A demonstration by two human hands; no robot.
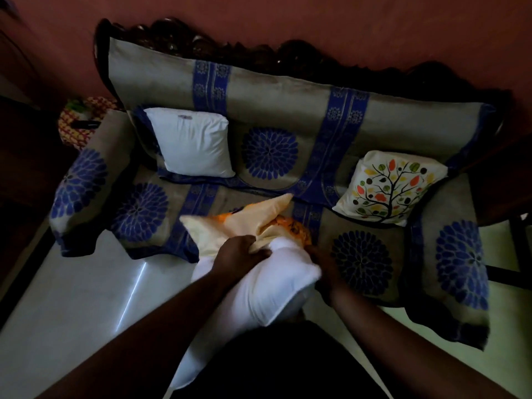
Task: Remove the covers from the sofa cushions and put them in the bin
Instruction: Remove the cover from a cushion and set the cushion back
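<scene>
Your left hand (240,250) pinches the cream-and-orange fabric cover (239,223) half off the white cushion insert (259,283), your right hand's (322,260) fingers hidden; next, pull the cover free.

The sofa (288,110), draped in grey cloth with blue flowers, carried a bare white cushion (191,142) at its back left corner, a tree-print cushion (388,187) at its back right, and a half-stripped cushion (259,280) at its front edge.

Single head-worn wide-angle view. Looks forward and steeply down over the sofa (288,133) from its front edge, close in; forearms enter from the bottom. No second view.
</scene>
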